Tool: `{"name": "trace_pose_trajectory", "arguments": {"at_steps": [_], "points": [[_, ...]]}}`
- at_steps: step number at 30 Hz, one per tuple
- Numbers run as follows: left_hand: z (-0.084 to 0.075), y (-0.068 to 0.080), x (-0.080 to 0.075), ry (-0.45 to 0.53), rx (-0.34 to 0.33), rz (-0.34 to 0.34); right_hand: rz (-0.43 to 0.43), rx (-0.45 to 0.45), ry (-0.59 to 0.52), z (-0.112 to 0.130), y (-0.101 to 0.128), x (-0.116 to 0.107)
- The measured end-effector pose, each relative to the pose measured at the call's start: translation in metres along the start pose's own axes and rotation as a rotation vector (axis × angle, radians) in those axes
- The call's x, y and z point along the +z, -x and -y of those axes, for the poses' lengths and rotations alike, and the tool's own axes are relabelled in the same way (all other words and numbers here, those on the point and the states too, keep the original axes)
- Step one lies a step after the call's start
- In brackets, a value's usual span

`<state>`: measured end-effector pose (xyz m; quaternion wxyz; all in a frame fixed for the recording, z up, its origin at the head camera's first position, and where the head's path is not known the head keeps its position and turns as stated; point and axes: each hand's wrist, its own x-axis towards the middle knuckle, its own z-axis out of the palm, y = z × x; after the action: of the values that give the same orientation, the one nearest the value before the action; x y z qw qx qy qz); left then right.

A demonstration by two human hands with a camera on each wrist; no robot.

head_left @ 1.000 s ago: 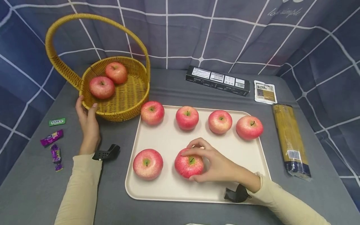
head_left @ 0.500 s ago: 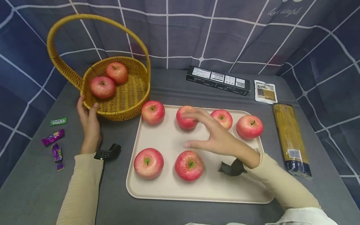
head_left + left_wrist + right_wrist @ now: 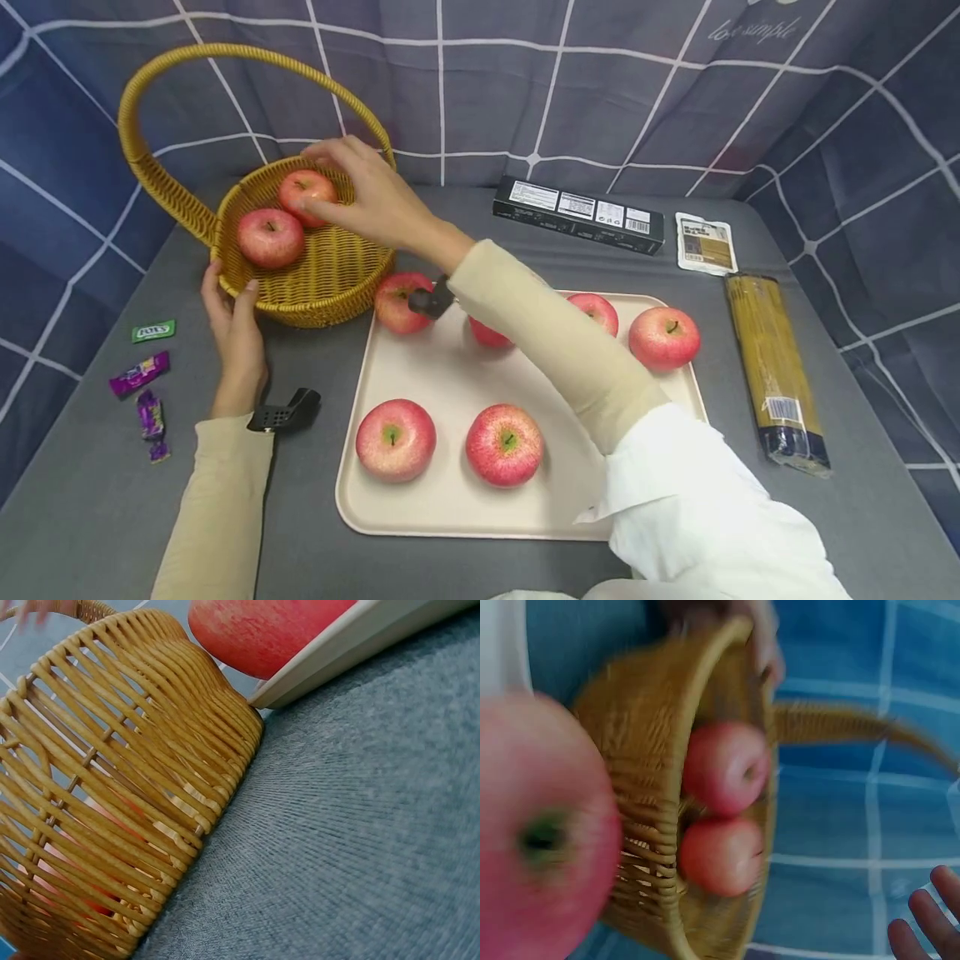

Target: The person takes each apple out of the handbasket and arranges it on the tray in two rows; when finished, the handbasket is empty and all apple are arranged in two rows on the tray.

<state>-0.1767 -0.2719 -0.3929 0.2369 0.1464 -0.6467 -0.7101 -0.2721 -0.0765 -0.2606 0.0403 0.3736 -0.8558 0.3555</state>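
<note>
My left hand (image 3: 238, 354) rests against the near left side of a yellow wicker basket (image 3: 330, 310), its thumb and fingers spread along the rim. Inside the basket lie two red apples, a front one (image 3: 271, 238) and a rear one (image 3: 306, 190). Over the rear apple reaches my right hand (image 3: 371, 196), thumb in front of it and fingers above. In the right wrist view, the fingers (image 3: 930, 919) look straight and apart from both apples. The left wrist view has the basket wall (image 3: 127, 780) up close, with the left hand's fingers out of sight.
A cream tray (image 3: 442, 521) bears several apples, some partly behind the right arm. Behind it lie a black box (image 3: 577, 215), a white packet (image 3: 705, 244) and a noodle-like pack (image 3: 776, 375). Wrapped candies (image 3: 140, 373) lie at left.
My right hand has left the front middle apple on the tray and moved up and left to the basket. The left hand stays at the basket's side.
</note>
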Motion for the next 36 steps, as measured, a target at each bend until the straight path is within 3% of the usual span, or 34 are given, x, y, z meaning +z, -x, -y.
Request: {"name": "trace_pose_trajectory", "arguments": {"at_steps": [4, 7, 13, 17, 22, 26, 31, 36], "points": [[0.002, -0.002, -0.002, 0.007, 0.010, 0.005, 0.099, 0.152, 0.019, -0.012, -0.044, 0.024], [-0.002, 0.001, -0.001, 0.008, 0.012, 0.010, 0.127, 0.272, -0.086, -0.017, -0.061, 0.040], [-0.013, 0.010, 0.003, -0.012, 0.021, 0.039, 0.086, 0.464, -0.382, -0.021, -0.059, 0.070], [-0.016, 0.012, 0.003, -0.012, 0.027, 0.036, 0.148, 0.515, -0.461, -0.023, -0.051, 0.091], [-0.011, 0.005, 0.000, -0.035, 0.030, 0.038, 0.275, 0.487, -0.509, -0.020, -0.047, 0.114], [-0.001, -0.001, 0.000, -0.048, 0.037, 0.036, 0.242, 0.421, -0.547, -0.018, -0.046, 0.124], [0.004, -0.002, 0.000, -0.024, 0.053, 0.015, 0.203, 0.370, -0.411, -0.018, -0.046, 0.130], [-0.003, 0.001, -0.001, 0.004, 0.054, 0.012, 0.289, 0.270, -0.284, -0.021, -0.047, 0.134]]}}
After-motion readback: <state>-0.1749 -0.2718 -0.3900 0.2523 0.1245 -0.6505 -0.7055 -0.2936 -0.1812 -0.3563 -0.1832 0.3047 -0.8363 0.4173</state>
